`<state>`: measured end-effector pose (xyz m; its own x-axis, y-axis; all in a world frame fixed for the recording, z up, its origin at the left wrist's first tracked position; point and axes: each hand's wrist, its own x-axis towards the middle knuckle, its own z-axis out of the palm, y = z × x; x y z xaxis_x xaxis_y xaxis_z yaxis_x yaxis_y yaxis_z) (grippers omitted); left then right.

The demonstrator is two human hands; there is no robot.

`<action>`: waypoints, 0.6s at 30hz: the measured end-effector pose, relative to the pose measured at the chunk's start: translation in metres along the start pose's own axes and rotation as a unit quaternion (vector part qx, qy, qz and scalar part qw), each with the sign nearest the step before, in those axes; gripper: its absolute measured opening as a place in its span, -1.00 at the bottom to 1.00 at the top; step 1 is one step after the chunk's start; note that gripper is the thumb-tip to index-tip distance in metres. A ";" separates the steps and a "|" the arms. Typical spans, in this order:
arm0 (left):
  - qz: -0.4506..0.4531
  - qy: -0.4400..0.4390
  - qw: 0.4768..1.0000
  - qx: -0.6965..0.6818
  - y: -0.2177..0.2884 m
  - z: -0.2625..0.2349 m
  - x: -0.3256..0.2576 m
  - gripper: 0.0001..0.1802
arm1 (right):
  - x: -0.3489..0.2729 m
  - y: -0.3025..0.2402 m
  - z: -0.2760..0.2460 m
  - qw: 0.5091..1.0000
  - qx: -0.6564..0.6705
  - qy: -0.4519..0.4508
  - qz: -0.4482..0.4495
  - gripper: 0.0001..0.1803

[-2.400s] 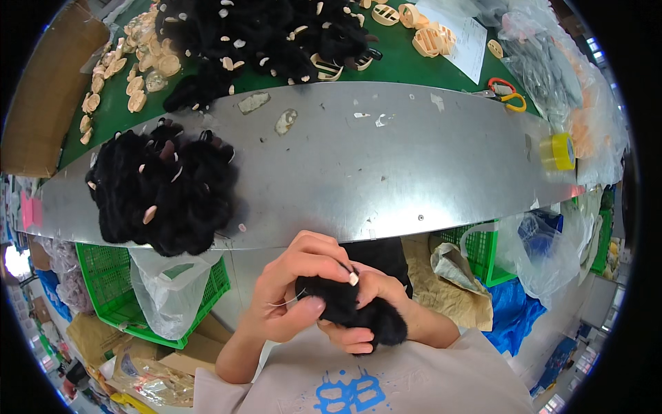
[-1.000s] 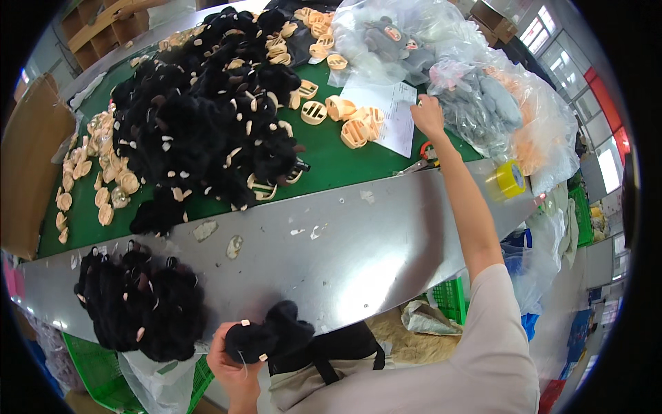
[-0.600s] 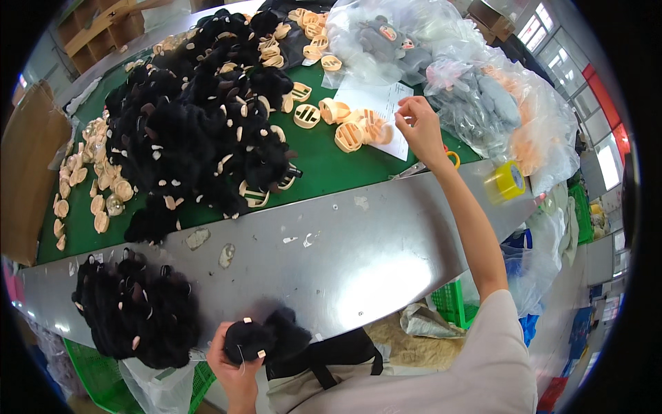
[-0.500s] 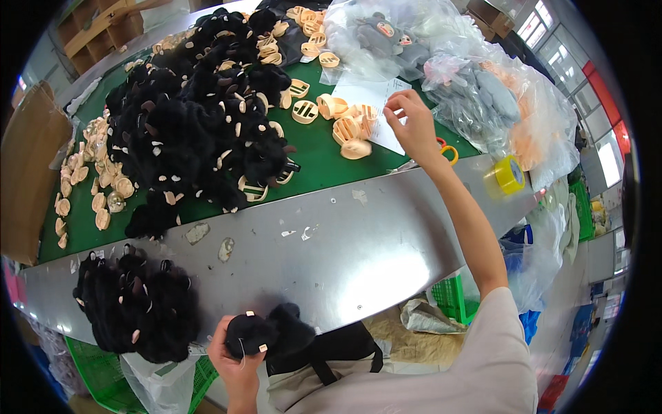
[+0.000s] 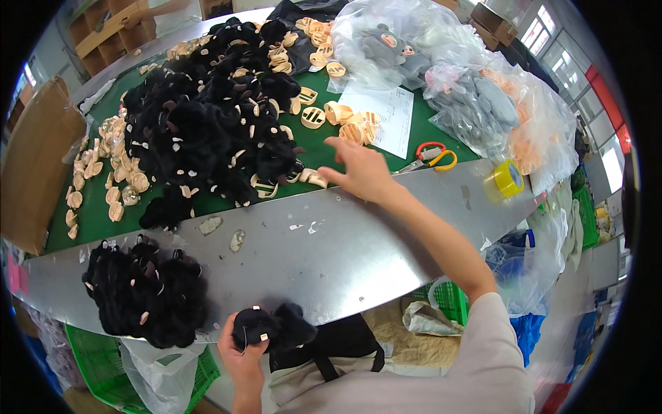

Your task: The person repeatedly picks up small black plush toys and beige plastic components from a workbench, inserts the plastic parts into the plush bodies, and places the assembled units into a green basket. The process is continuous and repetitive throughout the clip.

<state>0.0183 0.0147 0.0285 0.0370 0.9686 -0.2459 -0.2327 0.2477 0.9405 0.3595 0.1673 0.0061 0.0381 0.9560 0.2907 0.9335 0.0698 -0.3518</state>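
Note:
My left hand (image 5: 241,352) is closed around a small black plush piece (image 5: 255,328) with pale tabs on its edge, held low at the table's front edge. A fluffy black part (image 5: 293,326) sticks out to its right, and a thin loop hangs by my fingers. My right hand (image 5: 362,169) reaches over the green mat's front edge, fingers apart, with nothing visible in it. Close to its thumb lies a beige slotted plastic piece (image 5: 314,177). More beige slotted cups (image 5: 358,127) lie just beyond its fingers.
A large heap of black plush pieces (image 5: 207,131) covers the mat's left half; a smaller pile (image 5: 148,290) sits at the front left. To the right are a paper sheet (image 5: 393,127), scissors (image 5: 431,157), yellow tape (image 5: 509,178) and bagged grey plush (image 5: 476,103). A green crate (image 5: 103,372) stands below.
My right hand has come down and left from beside the paper to the mat's front edge, uncovering the scissors. A beige piece now shows beside its thumb. My left hand keeps its hold.

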 end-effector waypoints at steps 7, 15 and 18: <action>0.026 -0.033 0.999 0.013 0.002 -0.008 -0.005 -0.63 | 0.006 -0.027 0.017 0.995 0.046 -0.090 0.016 -0.52; 0.009 -0.005 1.000 0.013 -0.003 -0.012 -0.006 -0.65 | 0.004 -0.020 0.011 0.977 0.211 -0.015 0.001 -0.71; 0.019 -0.003 1.000 0.022 0.001 -0.013 -0.007 -0.67 | 0.020 0.036 -0.004 0.882 0.410 0.214 0.090 -0.70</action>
<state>0.0050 0.0084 0.0284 0.0356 0.9772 -0.2092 -0.1906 0.2121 0.9585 0.3951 0.1882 0.0030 0.4547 0.7898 0.4116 0.3328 0.2780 -0.9011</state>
